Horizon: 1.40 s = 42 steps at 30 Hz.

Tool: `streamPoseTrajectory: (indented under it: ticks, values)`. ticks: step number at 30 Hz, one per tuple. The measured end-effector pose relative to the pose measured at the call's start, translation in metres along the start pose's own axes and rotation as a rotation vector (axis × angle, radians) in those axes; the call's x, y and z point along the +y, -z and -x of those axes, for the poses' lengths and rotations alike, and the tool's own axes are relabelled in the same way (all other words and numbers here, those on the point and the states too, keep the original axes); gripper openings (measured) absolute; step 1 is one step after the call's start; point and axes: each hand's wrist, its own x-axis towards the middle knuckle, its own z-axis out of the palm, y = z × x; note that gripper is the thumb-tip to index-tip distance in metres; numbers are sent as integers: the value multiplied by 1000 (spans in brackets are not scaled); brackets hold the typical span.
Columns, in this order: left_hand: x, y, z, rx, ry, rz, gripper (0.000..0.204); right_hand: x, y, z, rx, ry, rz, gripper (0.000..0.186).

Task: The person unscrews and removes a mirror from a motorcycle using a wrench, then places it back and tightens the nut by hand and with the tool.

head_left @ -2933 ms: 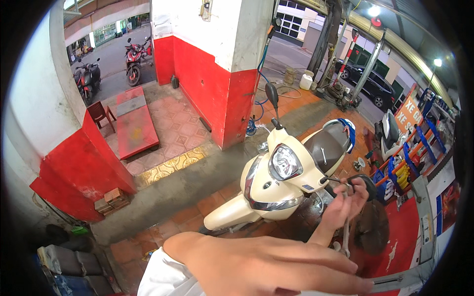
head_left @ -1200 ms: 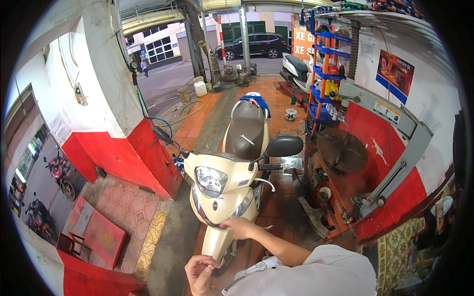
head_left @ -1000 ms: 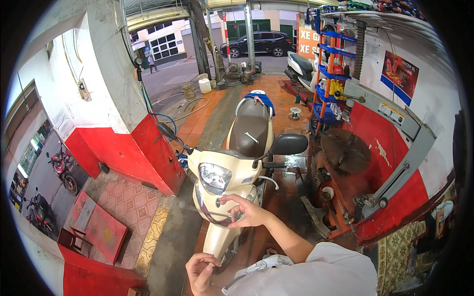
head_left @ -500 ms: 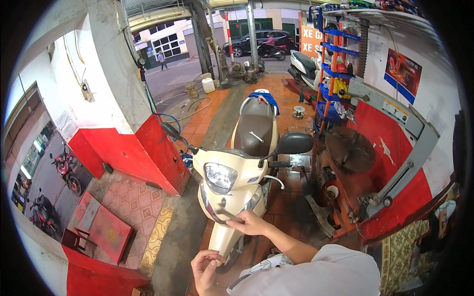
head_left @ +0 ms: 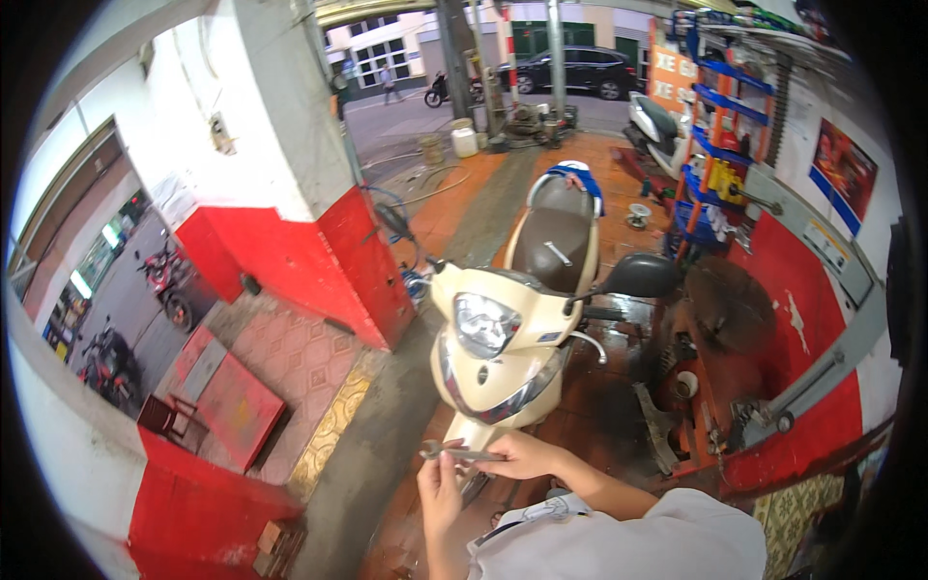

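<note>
Right hand [head_left: 517,455] closes around a grey tool [head_left: 472,454], probably a wrench; left hand [head_left: 441,491] pinches near its end, before the cream scooter [head_left: 527,338]; front panel [head_left: 480,391] sits in place, untouched; silver wrench [head_left: 558,253] lies on the seat [head_left: 547,230].

A black car [head_left: 578,70] parked out there on the street [head_left: 382,143], a brown chair [head_left: 155,416] set beside the red platform [head_left: 237,406]
</note>
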Motion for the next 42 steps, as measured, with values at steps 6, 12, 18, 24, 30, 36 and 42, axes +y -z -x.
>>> streamPoseTrajectory:
  ticks: [6, 12, 18, 24, 30, 36, 42]
  values:
    - [-12, -22, -13, -6, -7, 14, 27, 10, 27, 20, -40, -142, -186, 25]
    - [-17, -67, -30, -12, 2, 23, 22, 50, 74, 43, 105, -102, -301, 20]
    - [-21, -144, -54, -40, -73, -244, 30, 98, 159, 79, 80, -166, -318, 16]
    - [-34, -229, -76, -250, -34, -637, 33, 149, 248, 123, 50, -187, -272, 19]
    - [-54, -297, -89, -427, -121, -679, 34, 189, 325, 153, -67, -367, -293, 26]
    - [-81, -341, -101, -469, -174, -827, 32, 222, 373, 166, -136, -286, -179, 28]
    - [-95, -344, -115, -476, -58, -806, 35, 230, 370, 168, -131, -278, -135, 29]
